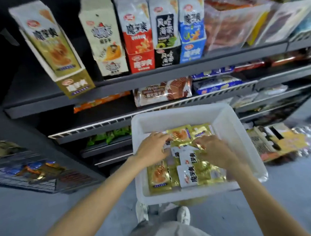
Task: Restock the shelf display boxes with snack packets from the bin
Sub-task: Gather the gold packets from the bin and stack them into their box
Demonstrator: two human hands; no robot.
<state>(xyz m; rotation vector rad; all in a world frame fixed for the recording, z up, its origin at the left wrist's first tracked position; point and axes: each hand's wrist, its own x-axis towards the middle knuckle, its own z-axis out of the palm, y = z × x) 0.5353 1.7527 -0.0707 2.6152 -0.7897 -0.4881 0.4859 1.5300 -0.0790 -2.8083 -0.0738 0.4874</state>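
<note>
A: Status? 2 hands in the bin (223, 118)?

B: Left hand (152, 150) and right hand (214, 151) rest on gold packets (180, 134); grip cannot be told.

A: Risk?

B: Slick foil; a loose stack may slide before reaching the gold display box (57, 56).

Display boxes (139, 37) on dark shelf (149, 76)

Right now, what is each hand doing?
Left hand: fingers on gold packets in the bin.
Right hand: pinches a gold packet.
</note>
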